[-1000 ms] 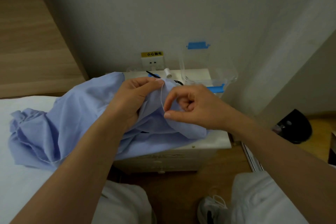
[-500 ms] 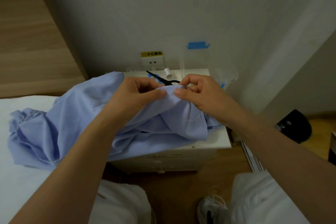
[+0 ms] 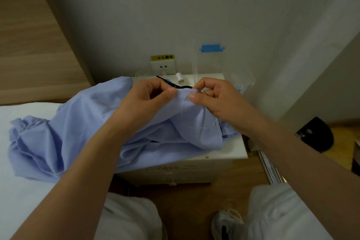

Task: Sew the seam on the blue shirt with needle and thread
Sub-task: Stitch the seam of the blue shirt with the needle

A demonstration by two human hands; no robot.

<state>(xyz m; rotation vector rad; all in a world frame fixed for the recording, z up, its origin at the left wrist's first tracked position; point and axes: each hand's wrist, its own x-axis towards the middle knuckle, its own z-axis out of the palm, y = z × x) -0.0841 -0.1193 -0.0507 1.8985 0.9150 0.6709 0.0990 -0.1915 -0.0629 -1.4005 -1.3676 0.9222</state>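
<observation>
My two hands meet on one light blue cloth shirt [image 3: 78,122], which trails from the white bed [image 3: 19,200] onto the white bedside cabinet [image 3: 233,152]. My left hand [image 3: 144,103] pinches a raised fold, and my right hand [image 3: 220,101] pinches the same fold just beside it. One thin white thread [image 3: 182,111] hangs down the cloth. I cannot make out the needle. Behind sit one white spool [image 3: 179,78] and one pair of black scissors [image 3: 165,82].

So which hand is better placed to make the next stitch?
The right hand, probably: its thumb and forefinger pinch what looks like the needle at the fold of the blue shirt, with the thread trailing just below. The left hand only pinches the fabric beside it, holding it steady.
</observation>
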